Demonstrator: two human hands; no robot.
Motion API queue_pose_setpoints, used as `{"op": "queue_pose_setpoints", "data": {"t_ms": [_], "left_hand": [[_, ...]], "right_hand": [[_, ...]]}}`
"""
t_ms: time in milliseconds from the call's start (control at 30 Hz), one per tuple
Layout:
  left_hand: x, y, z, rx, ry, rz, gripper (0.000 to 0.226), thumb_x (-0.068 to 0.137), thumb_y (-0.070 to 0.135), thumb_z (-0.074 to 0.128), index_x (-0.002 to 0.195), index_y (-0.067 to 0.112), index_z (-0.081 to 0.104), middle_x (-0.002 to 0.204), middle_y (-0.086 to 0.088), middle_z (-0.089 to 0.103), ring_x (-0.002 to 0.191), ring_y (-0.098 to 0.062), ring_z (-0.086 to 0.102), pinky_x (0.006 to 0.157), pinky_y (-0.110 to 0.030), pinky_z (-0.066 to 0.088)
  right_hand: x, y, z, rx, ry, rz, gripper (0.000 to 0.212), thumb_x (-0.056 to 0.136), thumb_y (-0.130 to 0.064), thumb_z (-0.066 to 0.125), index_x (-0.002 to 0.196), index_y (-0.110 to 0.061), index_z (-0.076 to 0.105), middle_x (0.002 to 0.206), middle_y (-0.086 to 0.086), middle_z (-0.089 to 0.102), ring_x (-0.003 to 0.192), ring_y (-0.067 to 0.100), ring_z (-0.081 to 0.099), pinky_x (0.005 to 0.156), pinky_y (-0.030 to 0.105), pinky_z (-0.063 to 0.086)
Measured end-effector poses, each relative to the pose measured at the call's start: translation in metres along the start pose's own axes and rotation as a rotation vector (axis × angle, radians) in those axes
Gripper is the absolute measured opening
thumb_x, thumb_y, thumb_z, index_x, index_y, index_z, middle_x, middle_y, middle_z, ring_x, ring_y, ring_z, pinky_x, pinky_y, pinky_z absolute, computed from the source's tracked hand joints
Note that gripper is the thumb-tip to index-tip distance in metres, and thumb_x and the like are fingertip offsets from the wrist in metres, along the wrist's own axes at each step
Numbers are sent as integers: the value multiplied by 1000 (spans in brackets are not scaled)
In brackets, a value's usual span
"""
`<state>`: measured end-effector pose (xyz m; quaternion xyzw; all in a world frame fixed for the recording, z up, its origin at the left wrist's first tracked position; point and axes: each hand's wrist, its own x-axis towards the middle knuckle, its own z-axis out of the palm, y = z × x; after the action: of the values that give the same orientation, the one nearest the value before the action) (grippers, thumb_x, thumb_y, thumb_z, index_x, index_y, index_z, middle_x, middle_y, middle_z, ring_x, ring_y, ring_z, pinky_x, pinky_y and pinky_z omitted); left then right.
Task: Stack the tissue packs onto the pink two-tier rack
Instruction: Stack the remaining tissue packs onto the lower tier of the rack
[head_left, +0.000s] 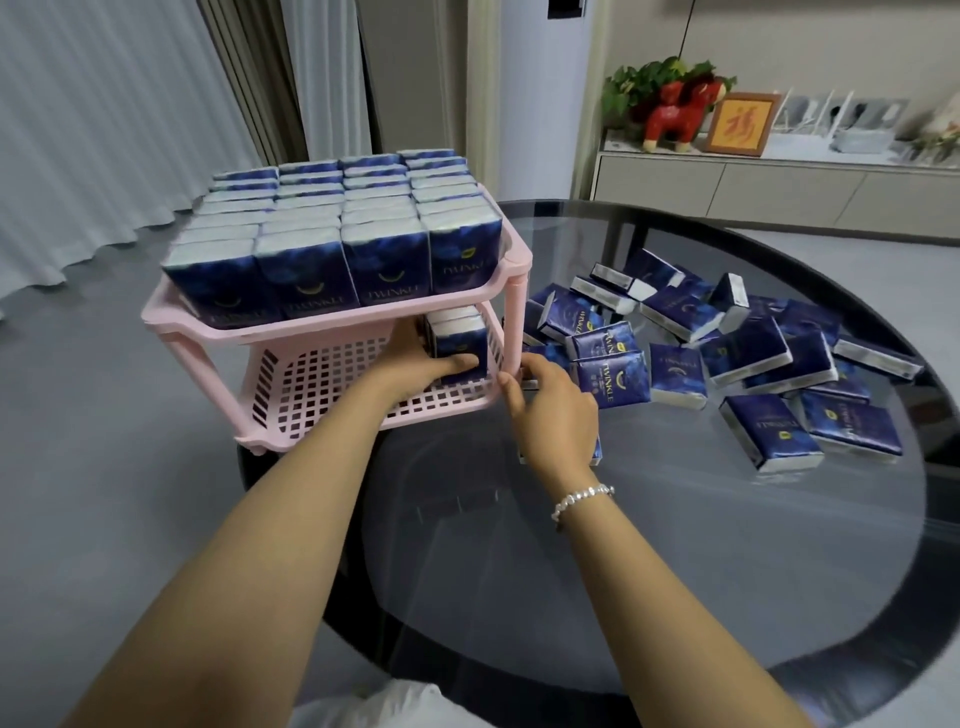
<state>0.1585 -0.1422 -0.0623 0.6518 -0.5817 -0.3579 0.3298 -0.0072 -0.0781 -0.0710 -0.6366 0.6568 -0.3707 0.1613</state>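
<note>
Filling lower tier (332, 384) — left hand (415, 358) gripping upright pack (460, 343), right hand (550, 415) relaxed, empty; next — grab from loose pile (727, 353).

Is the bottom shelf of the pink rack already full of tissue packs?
No, the lower tier holds only a few upright packs at its right end; the rest is bare grid.

Pink two-tier rack (332, 325) at table's left edge: top tier packed with upright blue tissue packs (332, 228), few upright packs (460, 340) at lower tier's right end; loose packs (727, 358) scattered mid-table.
</note>
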Motion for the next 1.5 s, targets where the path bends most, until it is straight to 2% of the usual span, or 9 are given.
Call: {"op": "queue_pose_setpoints", "data": {"t_ms": [100, 333, 433, 600, 733, 933, 1267, 1400, 1500], "left_hand": [[4, 4, 5, 62, 12, 20, 99, 56, 55, 81, 138, 25, 34, 137, 0, 50, 123, -21, 51, 105, -46, 42], [4, 11, 21, 53, 64, 30, 61, 85, 23, 68, 136, 15, 36, 132, -6, 54, 122, -23, 51, 98, -29, 38], [4, 14, 22, 3, 50, 29, 62, 87, 18, 66, 139, 14, 31, 135, -4, 51, 123, -20, 49, 101, -30, 38], [-3, 19, 19, 4, 23, 13, 60, 86, 8, 64, 137, 13, 35, 130, -9, 54, 114, -20, 52, 88, -27, 41], [-11, 22, 16, 12, 32, 22, 62, 84, 11, 67, 137, 14, 34, 129, -9, 54, 117, -24, 53, 96, -32, 45], [-40, 25, 12, 11, 75, 30, 76, 88, 19, 65, 147, 15, 16, 145, -6, 42, 133, -25, 40, 100, -28, 32], [-98, 28, 25, 21, 281, 99, 48, 82, 23, 73, 124, 14, 53, 127, -3, 46, 115, -15, 50, 93, -19, 36], [-114, 34, 43, 44, 158, 79, 33, 84, 24, 70, 114, 13, 61, 114, -2, 49, 91, -9, 51, 76, -12, 38], [-123, 38, 62, 23, -7, -19, 37, 88, 24, 65, 122, 11, 59, 120, -7, 60, 96, -14, 58, 86, -22, 44]], "right_hand": [[0, 1, 1, 8, 8, -3, 23, 93, -36, 50, 112, -28, 60, 107, -7, 66, 93, 20, 60, 84, 32, 33], [0, 1, 2, -8, -6, -5, 25, 94, -38, 49, 115, -29, 58, 108, -7, 66, 93, 19, 60, 84, 30, 31], [-1, 1, 1, -2, -15, -10, 24, 94, -38, 49, 114, -29, 59, 106, -8, 66, 92, 18, 60, 82, 30, 30], [-1, -1, -4, 10, -21, -16, 21, 91, -35, 53, 108, -27, 62, 101, -6, 68, 90, 21, 61, 83, 36, 41], [2, -1, -3, 26, -57, 0, 21, 91, -34, 55, 108, -24, 61, 99, -3, 68, 92, 23, 59, 80, 37, 46], [-2, 6, -11, 160, -109, 4, 34, 86, -18, 60, 120, -19, 59, 112, 2, 65, 109, 20, 56, 91, 33, 47], [-29, 29, -54, -83, -5, 21, 34, 85, -20, 60, 119, -16, 62, 117, 8, 60, 111, 29, 45, 96, 34, 34], [-39, 37, -65, -152, -151, 142, 44, 89, -33, 55, 130, -17, 52, 124, 13, 55, 115, 33, 44, 97, 37, 34], [-46, 40, -67, -147, -190, 150, 49, 90, -36, 55, 133, -14, 47, 126, 13, 56, 116, 33, 45, 98, 37, 35]]}}
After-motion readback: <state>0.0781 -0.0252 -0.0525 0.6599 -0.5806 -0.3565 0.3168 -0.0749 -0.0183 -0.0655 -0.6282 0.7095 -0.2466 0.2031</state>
